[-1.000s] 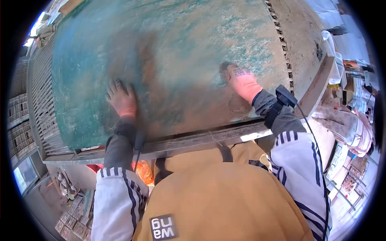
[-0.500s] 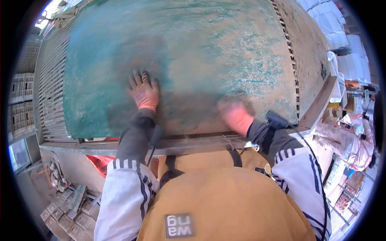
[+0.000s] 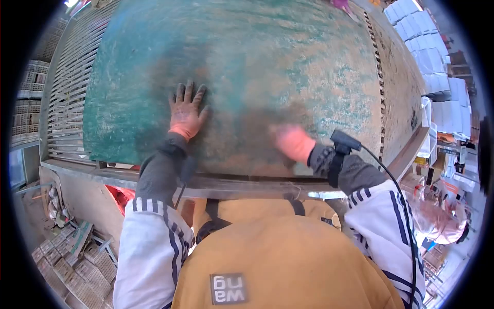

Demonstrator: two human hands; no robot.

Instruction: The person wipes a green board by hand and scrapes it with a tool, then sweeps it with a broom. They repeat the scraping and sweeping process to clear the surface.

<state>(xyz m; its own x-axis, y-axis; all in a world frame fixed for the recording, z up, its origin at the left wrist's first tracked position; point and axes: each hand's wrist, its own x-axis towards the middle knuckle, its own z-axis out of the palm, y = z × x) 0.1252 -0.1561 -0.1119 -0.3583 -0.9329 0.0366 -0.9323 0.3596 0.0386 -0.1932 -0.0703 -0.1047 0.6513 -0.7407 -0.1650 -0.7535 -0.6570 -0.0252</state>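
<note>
A worn green board (image 3: 319, 72) with brown, dusty patches lies across the work table in front of me. My left hand (image 3: 186, 113), in an orange glove with dark fingertips, rests flat on the board's left part with its fingers spread. Nothing shows in it. Nearer the front edge, right of the middle, my right hand (image 3: 294, 141) wears a similar orange glove and is over the board. Motion smears its fingers, so I cannot make out whether it holds anything.
Rows of slats (image 3: 66, 110) run along the left side. A row of gaps (image 3: 381, 80) borders the board on the right. White stacked blocks (image 3: 427, 46) stand at far right, crates (image 3: 92, 257) at lower left. A purple-gloved hand (image 3: 341, 5) of another person shows at the top.
My right hand has shifted slightly left along the board. My left hand stays flat, its fingers a little more spread. The view has shifted slightly, and a purple-gloved hand appears at the top.
</note>
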